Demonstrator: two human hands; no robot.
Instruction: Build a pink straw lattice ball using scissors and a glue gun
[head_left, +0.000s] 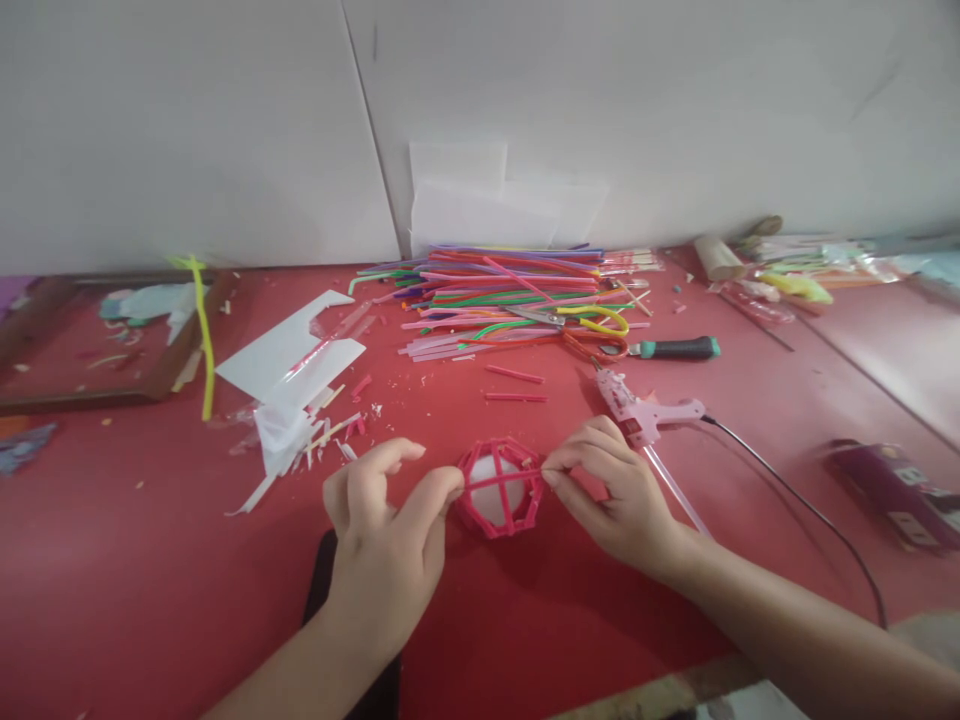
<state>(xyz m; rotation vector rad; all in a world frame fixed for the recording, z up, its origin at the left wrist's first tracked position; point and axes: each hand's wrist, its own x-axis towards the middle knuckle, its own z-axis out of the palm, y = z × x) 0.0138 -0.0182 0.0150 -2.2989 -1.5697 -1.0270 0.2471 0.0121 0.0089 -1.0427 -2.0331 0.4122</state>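
Observation:
A small pink eight-sided frame (531,512) with a pale round base inside sits on the red table in front of me. Across its top lies a straight piece of pink pipe cleaner (491,481), crossing another pink bar. My right hand (616,490) pinches the right end of that piece between thumb and fingertips. At the left end is the thumb of my left hand (390,530), pressed to the piece; its index finger is raised apart, and the other fingertips are partly hidden. Two short pink pieces (515,397) lie just beyond the frame.
A pink glue gun (649,412) with a black cord lies by my right hand. Behind it are a green-black handled tool (679,348), scissors (600,320) and many coloured pipe cleaners (495,290). Cut white paper (281,345) and scraps lie left, near a wooden frame (90,400).

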